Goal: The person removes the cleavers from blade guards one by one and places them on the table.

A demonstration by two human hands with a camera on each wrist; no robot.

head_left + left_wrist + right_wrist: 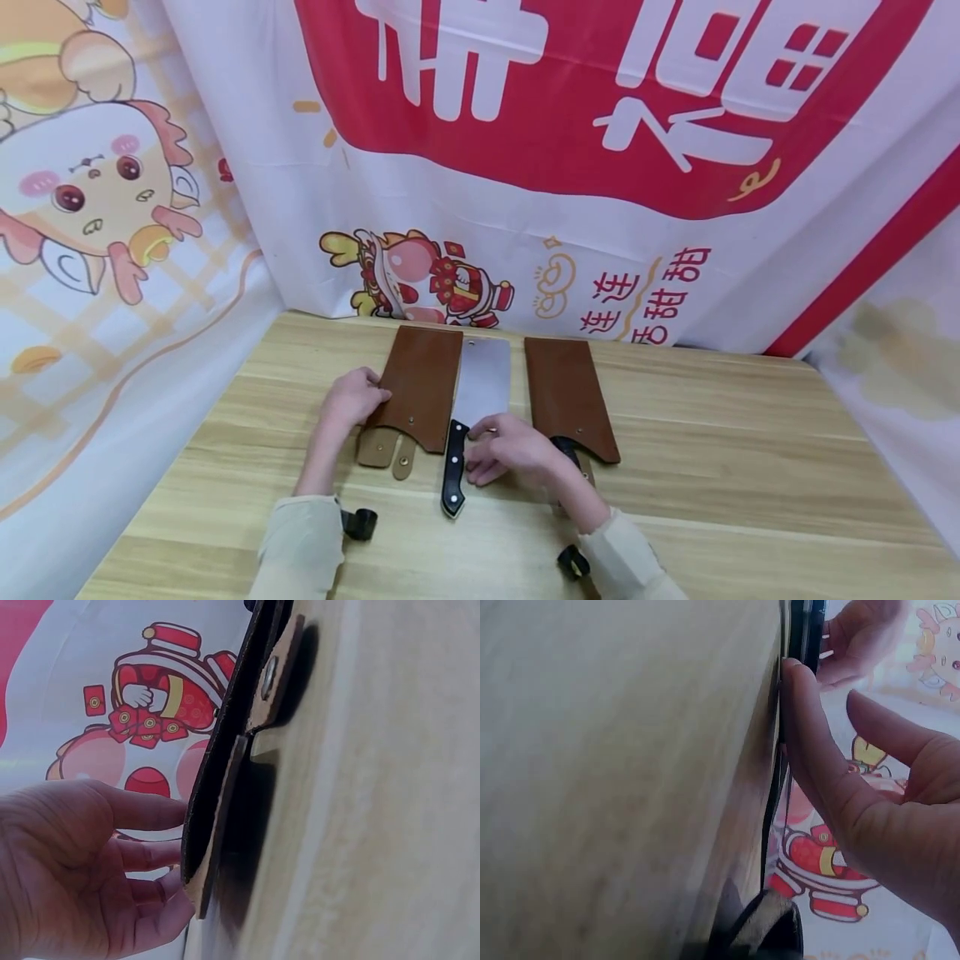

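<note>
A cleaver [482,379] lies between two brown leather sheaths, its silver blade toward the back wall and its black riveted handle toward me. My left hand [354,395] grips the left edge of the left sheath [420,375], thumb on top. In the left wrist view, thumb and fingers of that left hand [90,862] meet the edge of the sheath [217,802] beside its open mouth. Close to the cleaver's handle, my right hand [510,450] has its fingers extended. The right wrist view shows the right hand [877,795] with thumb apart from the fingers.
To the right lies another brown sheath [570,392], with a black handle [566,450] at its mouth, partly behind my right wrist. Tan snap straps [403,458] extend from the left sheath. A printed cloth [510,183] hangs behind the wooden table [712,467].
</note>
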